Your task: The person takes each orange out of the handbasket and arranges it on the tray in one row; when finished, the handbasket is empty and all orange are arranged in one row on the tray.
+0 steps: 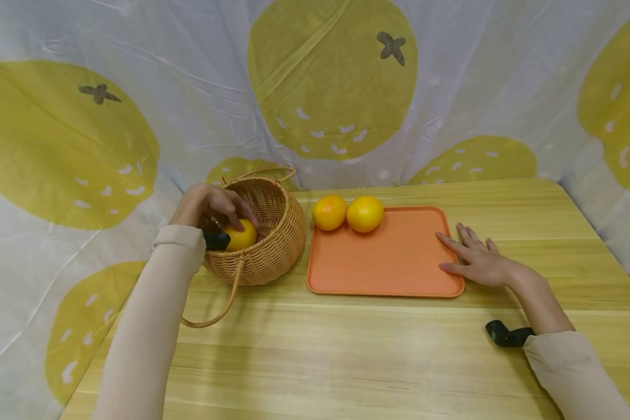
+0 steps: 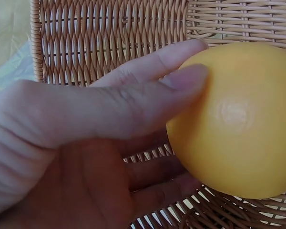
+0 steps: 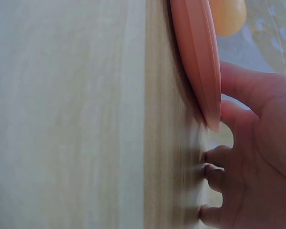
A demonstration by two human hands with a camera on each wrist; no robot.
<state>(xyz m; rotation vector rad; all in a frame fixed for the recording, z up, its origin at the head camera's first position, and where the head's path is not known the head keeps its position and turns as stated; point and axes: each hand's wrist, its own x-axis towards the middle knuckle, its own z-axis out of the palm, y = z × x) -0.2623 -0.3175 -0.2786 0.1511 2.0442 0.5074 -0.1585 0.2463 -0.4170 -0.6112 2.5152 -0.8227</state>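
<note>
Inside a wicker basket (image 1: 289,248), my left hand (image 1: 217,204) grips an orange (image 1: 242,235) with its thumb and fingertips. The left wrist view shows the thumb (image 2: 133,102) along one side of the smooth yellow-orange fruit, with the other fingers partly hidden behind it. On the coral rectangular tray (image 1: 383,265), two more oranges, one at the far left corner (image 1: 329,213) and one beside it (image 1: 366,214), sit close together. My right hand (image 1: 480,262) rests at the tray's right edge, fingers spread, thumb and index finger touching the rim, other fingertips on the table.
The basket's handles hang apart: one (image 1: 226,309) drops over the near side onto the wooden table (image 1: 346,356), the other (image 1: 268,170) leans at the back. A curtain with yellow fruit prints (image 1: 331,81) stands behind the table. A black device (image 1: 506,335) is on my right wrist.
</note>
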